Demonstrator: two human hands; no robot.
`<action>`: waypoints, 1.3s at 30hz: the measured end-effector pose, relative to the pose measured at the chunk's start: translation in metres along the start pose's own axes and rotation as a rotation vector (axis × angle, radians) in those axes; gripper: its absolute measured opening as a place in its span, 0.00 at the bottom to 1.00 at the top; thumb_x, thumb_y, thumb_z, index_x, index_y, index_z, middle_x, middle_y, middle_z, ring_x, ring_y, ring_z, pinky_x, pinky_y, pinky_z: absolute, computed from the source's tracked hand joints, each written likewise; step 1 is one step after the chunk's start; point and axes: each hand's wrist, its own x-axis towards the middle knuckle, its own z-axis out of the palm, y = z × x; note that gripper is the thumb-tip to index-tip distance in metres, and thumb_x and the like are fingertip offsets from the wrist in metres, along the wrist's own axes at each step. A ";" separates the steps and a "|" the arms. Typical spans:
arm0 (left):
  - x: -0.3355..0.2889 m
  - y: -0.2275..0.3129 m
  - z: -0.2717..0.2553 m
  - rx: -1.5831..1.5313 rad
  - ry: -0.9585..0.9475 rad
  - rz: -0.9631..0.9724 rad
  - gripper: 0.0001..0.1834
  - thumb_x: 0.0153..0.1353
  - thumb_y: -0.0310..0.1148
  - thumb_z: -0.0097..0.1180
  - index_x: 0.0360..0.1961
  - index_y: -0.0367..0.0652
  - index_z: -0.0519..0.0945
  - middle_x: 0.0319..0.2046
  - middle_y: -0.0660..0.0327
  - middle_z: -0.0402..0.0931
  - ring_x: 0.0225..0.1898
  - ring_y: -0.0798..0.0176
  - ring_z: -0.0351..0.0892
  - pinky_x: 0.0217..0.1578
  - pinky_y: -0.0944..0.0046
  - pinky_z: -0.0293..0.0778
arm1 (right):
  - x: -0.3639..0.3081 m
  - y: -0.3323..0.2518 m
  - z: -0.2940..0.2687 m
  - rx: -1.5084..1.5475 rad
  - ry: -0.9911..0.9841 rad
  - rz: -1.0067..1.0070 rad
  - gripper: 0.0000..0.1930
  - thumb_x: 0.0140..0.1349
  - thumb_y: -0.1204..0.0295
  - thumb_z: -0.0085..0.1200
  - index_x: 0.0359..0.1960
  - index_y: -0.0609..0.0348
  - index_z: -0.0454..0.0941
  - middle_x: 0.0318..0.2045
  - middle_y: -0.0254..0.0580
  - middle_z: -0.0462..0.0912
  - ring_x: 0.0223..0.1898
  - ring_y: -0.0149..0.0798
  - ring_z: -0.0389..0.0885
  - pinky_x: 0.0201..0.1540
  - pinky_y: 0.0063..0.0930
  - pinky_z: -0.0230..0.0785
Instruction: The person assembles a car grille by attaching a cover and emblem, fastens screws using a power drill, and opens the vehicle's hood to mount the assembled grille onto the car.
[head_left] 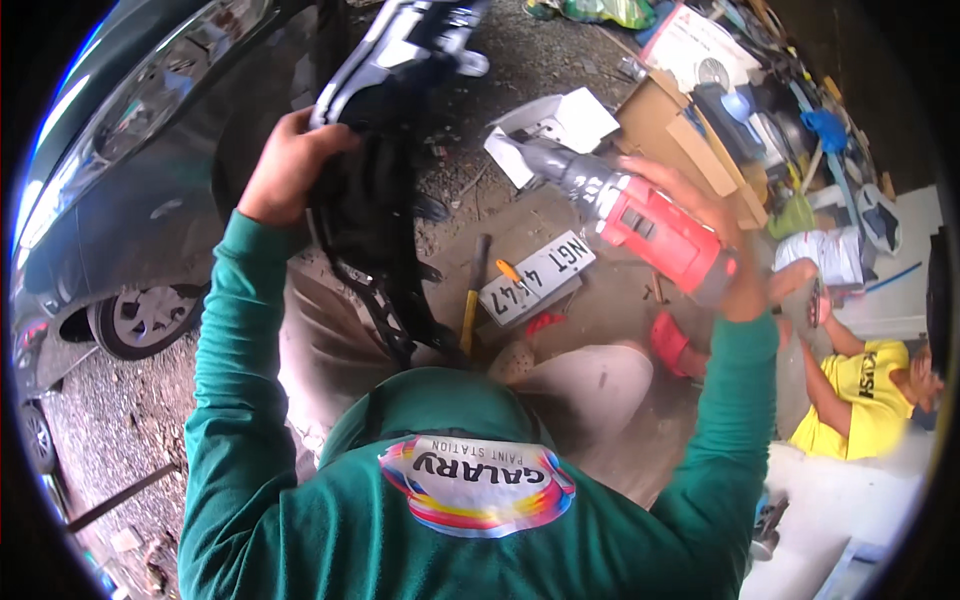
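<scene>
My left hand (pixel 290 168) is closed round the edge of a long black plastic car part (pixel 372 200) with a silver trim at its upper end, which looks like a grille or bumper piece. The part stands upright in front of me, its lower end between my knees. In my right hand (pixel 690 195) is a red and grey power tool (pixel 655 232), gripped by its body and slightly blurred. Its grey front end points left, toward the black part, with a gap between them. What sits at the tool's tip is not clear.
A licence plate (pixel 535 280), an orange-handled tool (pixel 510 270) and a yellow-handled hammer (pixel 474 300) lie on the ground. Behind are an open white box (pixel 590 115) and cardboard (pixel 655 110). A dark car (pixel 130 215) stands left; a person in yellow (pixel 855 395) sits right.
</scene>
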 end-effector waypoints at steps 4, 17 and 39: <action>0.012 0.001 -0.014 -0.046 0.021 -0.031 0.17 0.63 0.29 0.67 0.50 0.30 0.84 0.39 0.61 0.87 0.37 0.66 0.86 0.44 0.64 0.81 | -0.114 0.109 0.066 0.205 0.055 0.495 0.41 0.60 0.77 0.67 0.78 0.51 0.69 0.63 0.55 0.84 0.64 0.50 0.85 0.65 0.41 0.76; 0.078 0.003 0.072 0.148 0.078 0.090 0.23 0.58 0.24 0.72 0.56 0.35 0.84 0.37 0.67 0.83 0.37 0.73 0.79 0.39 0.69 0.76 | -0.373 0.250 0.367 0.233 -0.169 1.180 0.44 0.58 0.76 0.68 0.78 0.57 0.63 0.61 0.59 0.83 0.65 0.60 0.81 0.63 0.45 0.78; 0.167 0.459 0.306 -0.103 -1.034 0.445 0.38 0.66 0.23 0.64 0.77 0.34 0.68 0.61 0.51 0.83 0.59 0.62 0.82 0.62 0.58 0.78 | -0.008 0.100 -0.191 1.611 0.293 0.344 0.46 0.60 0.79 0.67 0.81 0.63 0.60 0.75 0.52 0.72 0.73 0.51 0.76 0.76 0.45 0.67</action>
